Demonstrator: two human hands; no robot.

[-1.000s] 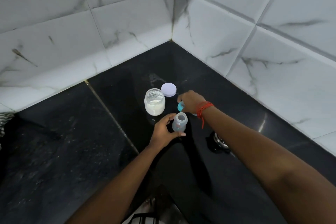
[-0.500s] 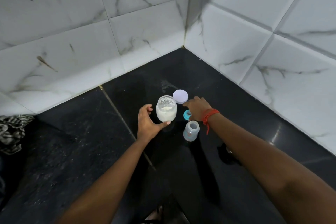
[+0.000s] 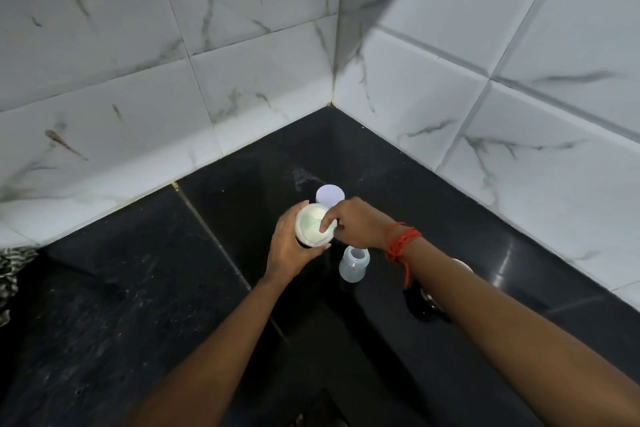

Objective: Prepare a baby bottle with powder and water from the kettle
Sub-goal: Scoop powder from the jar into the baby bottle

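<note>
My left hand (image 3: 289, 250) grips a clear jar of white powder (image 3: 311, 225), lifted and tilted so its open mouth faces me. My right hand (image 3: 356, 224), with a red thread at the wrist, reaches fingers into the jar's mouth; whether they pinch anything I cannot tell. The small clear baby bottle (image 3: 353, 265) stands open and upright on the black counter (image 3: 138, 288), just below my right hand. The jar's pale lilac lid (image 3: 330, 195) lies flat behind the jar. A dark kettle (image 3: 426, 305) is mostly hidden under my right forearm.
White marble-look tiled walls (image 3: 242, 62) meet in a corner behind the objects. A striped cloth (image 3: 14, 270) lies at the counter's far left edge. The blue bottle cap seen earlier is hidden behind my right hand.
My left hand closed around the powder jar, lifted it and tilted it toward me. My right hand moved from the blue cap to the jar's mouth. The bottle stayed in place.
</note>
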